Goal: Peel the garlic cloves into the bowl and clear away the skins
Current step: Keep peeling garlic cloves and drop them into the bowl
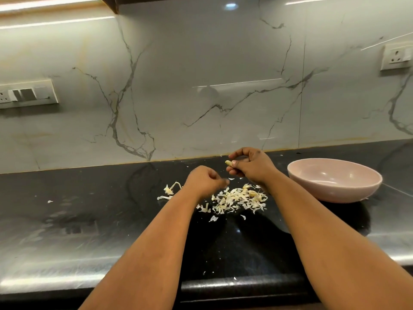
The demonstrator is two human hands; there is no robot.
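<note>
My right hand (pixel 248 165) pinches a pale garlic clove (pixel 228 162) between thumb and fingers, raised above the black counter. My left hand (pixel 206 179) hangs lower and to the left with its fingers curled and blurred; I cannot tell whether it holds a bit of skin. A heap of papery garlic skins (pixel 237 199) lies on the counter under and between my hands, with one clove (pixel 253 193) among them. The garlic stem and root piece (pixel 171 189) lies left of the heap. A pink bowl (pixel 312 173) stands to the right; its inside shows nothing from here.
The black stone counter (pixel 89 209) runs the full width, with stray skin flakes near the front edge (pixel 234 278) and far left (pixel 49 201). A marble backsplash rises behind. Switch plates sit on the wall at left (pixel 26 93) and right (pixel 396 57).
</note>
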